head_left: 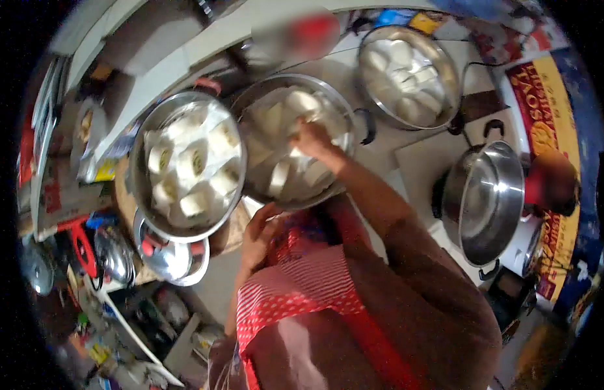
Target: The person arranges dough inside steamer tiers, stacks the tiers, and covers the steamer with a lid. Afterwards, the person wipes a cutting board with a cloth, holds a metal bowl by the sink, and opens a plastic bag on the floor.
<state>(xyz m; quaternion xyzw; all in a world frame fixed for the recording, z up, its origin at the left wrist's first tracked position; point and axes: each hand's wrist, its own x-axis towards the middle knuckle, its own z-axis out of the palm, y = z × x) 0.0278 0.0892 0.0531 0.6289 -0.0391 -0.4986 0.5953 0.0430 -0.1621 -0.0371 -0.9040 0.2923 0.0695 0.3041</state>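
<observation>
Centre pan [341,120]: white pieces [280,177], right hand [313,138] inside, fingers bunched, grip unclear | left hand [257,238] at near rim, grip unclear | left pan [185,238], far-right pan [443,58]: similar pieces [192,204] | right: banner [542,104], partly "USHA"

- There it is, the round metal pan [295,190], wide, open-topped, dark handle [368,127] jutting from its side!
- And inside, pale chunks [303,101], blurred, lying spread across its base!

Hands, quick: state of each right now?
Left hand: beside the middle pan; grip cannot be told.
Right hand: curled over that pan; hold cannot be told.
</observation>
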